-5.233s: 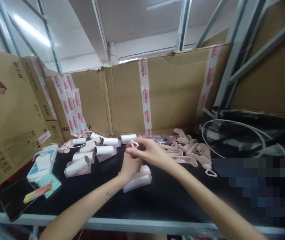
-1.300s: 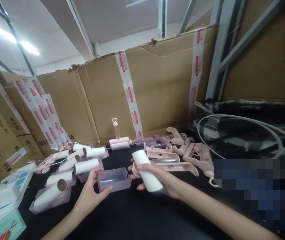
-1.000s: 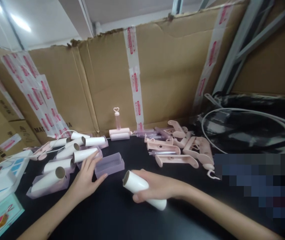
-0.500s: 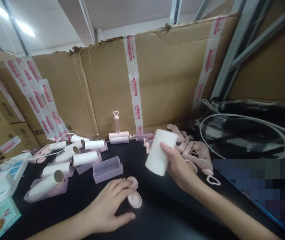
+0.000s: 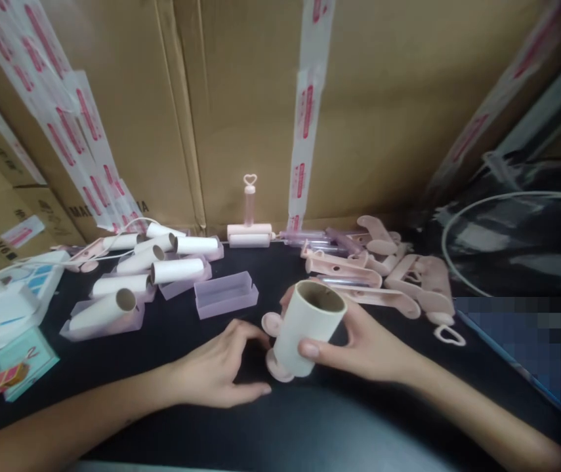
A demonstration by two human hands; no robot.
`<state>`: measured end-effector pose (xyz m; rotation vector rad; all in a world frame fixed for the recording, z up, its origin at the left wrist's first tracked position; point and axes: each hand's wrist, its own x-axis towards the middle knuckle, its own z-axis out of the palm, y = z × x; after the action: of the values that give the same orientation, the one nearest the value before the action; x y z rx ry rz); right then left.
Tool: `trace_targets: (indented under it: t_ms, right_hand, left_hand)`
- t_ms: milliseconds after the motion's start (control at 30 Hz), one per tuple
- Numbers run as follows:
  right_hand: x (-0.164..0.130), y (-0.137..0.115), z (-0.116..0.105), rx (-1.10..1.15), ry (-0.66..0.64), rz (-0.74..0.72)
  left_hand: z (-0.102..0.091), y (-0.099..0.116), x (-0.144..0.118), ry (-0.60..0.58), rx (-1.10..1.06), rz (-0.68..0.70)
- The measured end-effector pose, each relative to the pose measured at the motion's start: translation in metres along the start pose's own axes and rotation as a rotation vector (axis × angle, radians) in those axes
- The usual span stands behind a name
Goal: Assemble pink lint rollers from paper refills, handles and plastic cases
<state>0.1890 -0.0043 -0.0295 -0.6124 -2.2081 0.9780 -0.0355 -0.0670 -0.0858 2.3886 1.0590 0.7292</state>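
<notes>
My right hand [image 5: 359, 341] is wrapped round a white lint roller refill [image 5: 307, 334], thumb on its near side. The roll leans a little to the right, and the hollow cardboard core shows at its top. Its lower end is in front of a round pink end cap [image 5: 278, 367]; I cannot tell whether they touch. A second pink end cap [image 5: 271, 324] lies just beyond, to the roll's left. My left hand [image 5: 224, 364] rests low over the black table to the left of the caps, thumb and fingers apart, holding nothing I can see.
Several white rolls [image 5: 178, 270] lie in lilac trays at the left, near a lilac tray [image 5: 226, 296] without a roll. Pink plastic handles [image 5: 369, 298] are heaped at the right. An assembled lint roller [image 5: 249, 231] stands at the back by the cardboard wall [image 5: 241, 98]. A power strip [image 5: 24, 301] sits far left.
My right hand has brought the roll down and nearer, over the pink end caps, tipping its open top toward me. My left hand has drawn back off the caps. The view has tilted downward.
</notes>
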Motion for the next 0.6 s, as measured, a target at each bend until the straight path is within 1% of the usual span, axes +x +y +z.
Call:
trace_targets:
  t_ms: [100, 200, 400, 600]
  right_hand:
    - [0.003, 0.007, 0.009, 0.011, -0.113, 0.037]
    - [0.005, 0.012, 0.014, 0.008, -0.166, 0.050]
    - [0.004, 0.015, 0.015, 0.014, -0.186, 0.052]
    - [0.003, 0.018, 0.015, -0.018, -0.188, 0.005]
  left_hand:
    - [0.001, -0.003, 0.000, -0.001, -0.023, -0.015]
    - [0.001, -0.004, 0.000, -0.035, -0.041, -0.018]
    - [0.002, -0.002, 0.000, 0.011, -0.002, -0.033]
    - [0.001, -0.002, 0.000, -0.013, 0.002, -0.042]
